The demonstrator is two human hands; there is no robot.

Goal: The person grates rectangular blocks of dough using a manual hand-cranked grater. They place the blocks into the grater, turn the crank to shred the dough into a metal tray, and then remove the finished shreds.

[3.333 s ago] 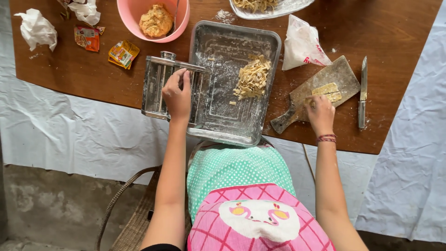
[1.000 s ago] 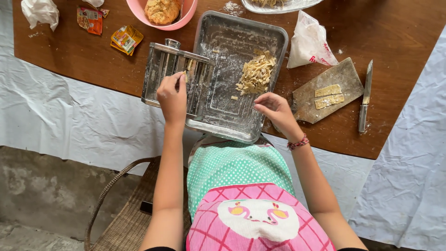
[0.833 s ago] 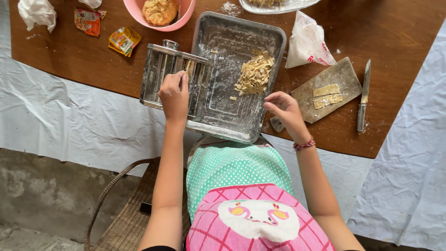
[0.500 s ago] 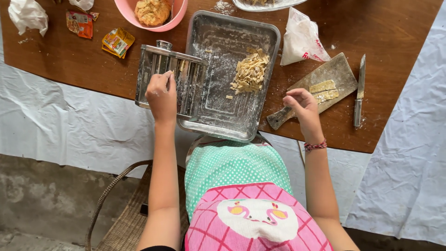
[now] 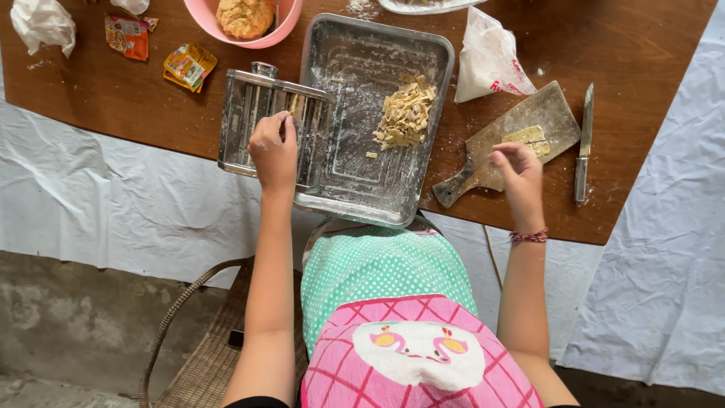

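Fingers of the left hand [image 5: 273,148] lay curled and pressed down on a ribbed steel pasta machine [image 5: 268,121], grasping nothing. Right hand [image 5: 516,169] hovered, fingers loosely bent and empty, above a worn wooden board [image 5: 487,155]; a flat pale dough strip [image 5: 527,138] lay just beyond the fingertips. Between both hands sat a floured metal tray [image 5: 355,162].

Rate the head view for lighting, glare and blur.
Head view: soft, even daylight with faint shadows; mild sheen on the metal tray and pasta machine; both hands, left and right, look sharp; the pink bowl is cut off at the top edge.
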